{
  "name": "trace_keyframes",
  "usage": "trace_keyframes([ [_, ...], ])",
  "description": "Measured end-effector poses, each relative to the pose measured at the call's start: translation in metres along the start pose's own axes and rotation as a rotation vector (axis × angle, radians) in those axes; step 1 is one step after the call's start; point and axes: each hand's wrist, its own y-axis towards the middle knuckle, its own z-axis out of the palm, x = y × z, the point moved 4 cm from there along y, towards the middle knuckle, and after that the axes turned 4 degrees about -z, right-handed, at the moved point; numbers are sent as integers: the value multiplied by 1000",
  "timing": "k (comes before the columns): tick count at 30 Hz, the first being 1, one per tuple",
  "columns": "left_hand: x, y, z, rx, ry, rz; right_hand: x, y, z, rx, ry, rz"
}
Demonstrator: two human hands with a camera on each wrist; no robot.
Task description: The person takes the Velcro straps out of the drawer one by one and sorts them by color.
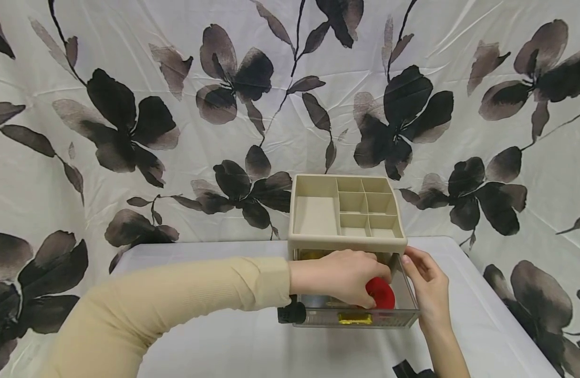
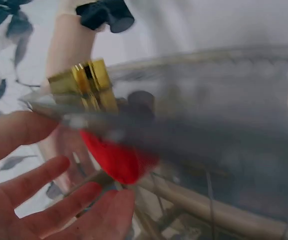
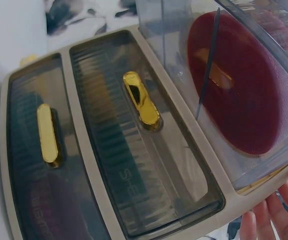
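A beige desktop drawer organizer (image 1: pixel 347 242) stands on the white table, its clear upper drawer (image 1: pixel 313 318) pulled out toward me. My left hand (image 1: pixel 349 275) reaches down into that drawer and holds a red round thing (image 1: pixel 382 294) between thumb and fingers. In the left wrist view, the fingers (image 2: pixel 64 165) show beside the red thing (image 2: pixel 121 160), partly behind the drawer's front wall. My right hand (image 1: pixel 429 281) rests against the organizer's right side by the drawer. In the right wrist view, its fingertips (image 3: pixel 271 215) lie at the beige frame, and the round thing looks dark red through the clear wall.
Two closed drawers with gold handles (image 3: pixel 46 134) sit below the pulled-out one, with dark and brownish contents behind their fronts. The organizer's top has several compartments (image 1: pixel 316 210). Behind the white table (image 1: pixel 214 315) hangs a floral curtain (image 1: pixel 242 131).
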Motion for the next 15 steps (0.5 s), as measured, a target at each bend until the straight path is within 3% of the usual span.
trace_keyframes([
  [15,-2,16,0,210,140,49,0,1,0,-14,24,15],
])
